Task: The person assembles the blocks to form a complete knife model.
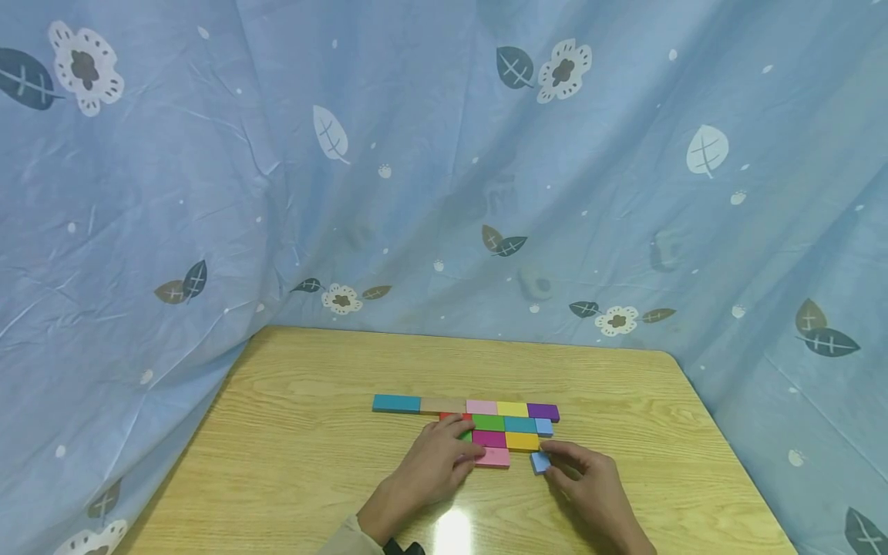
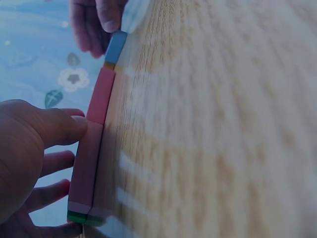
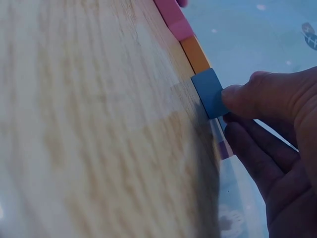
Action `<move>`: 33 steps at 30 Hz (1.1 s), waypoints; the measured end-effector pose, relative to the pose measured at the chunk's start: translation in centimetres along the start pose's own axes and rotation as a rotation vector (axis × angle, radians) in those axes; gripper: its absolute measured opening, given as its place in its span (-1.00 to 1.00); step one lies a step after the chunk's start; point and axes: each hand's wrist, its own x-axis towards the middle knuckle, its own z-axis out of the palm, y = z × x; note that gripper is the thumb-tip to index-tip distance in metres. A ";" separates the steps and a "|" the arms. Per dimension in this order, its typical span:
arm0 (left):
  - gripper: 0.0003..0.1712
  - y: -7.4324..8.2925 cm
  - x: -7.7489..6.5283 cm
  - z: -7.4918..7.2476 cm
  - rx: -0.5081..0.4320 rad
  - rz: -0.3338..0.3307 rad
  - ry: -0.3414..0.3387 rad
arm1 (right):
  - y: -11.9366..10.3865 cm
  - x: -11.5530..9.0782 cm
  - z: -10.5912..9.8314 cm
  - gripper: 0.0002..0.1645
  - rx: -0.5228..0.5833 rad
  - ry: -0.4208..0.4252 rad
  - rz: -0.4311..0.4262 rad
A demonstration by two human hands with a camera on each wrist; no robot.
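Flat coloured blocks lie in rows on the wooden table. At the right end of the nearest rows, my right hand (image 1: 590, 482) pinches a small light blue block (image 1: 539, 463) between thumb and fingers. This block (image 3: 210, 94) sits just apart from the orange-yellow block (image 1: 523, 442) and a pink block (image 1: 492, 458). Over the left end of the rows rests my left hand (image 1: 432, 464), its fingers spread on a red block and a green one, partly hiding them. In the left wrist view its thumb touches a pink block's (image 2: 88, 163) near side.
The farthest row runs from a blue block (image 1: 396, 404) past a tan block (image 1: 442, 405) to a purple block (image 1: 543, 412). A patterned blue curtain (image 1: 430, 154) hangs around the table (image 1: 298, 462) at the back and sides.
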 end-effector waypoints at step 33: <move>-0.74 0.0 0.0 -0.1 0.007 -0.017 -0.018 | -2.5 0.3 -0.9 -0.58 -0.092 0.105 -0.231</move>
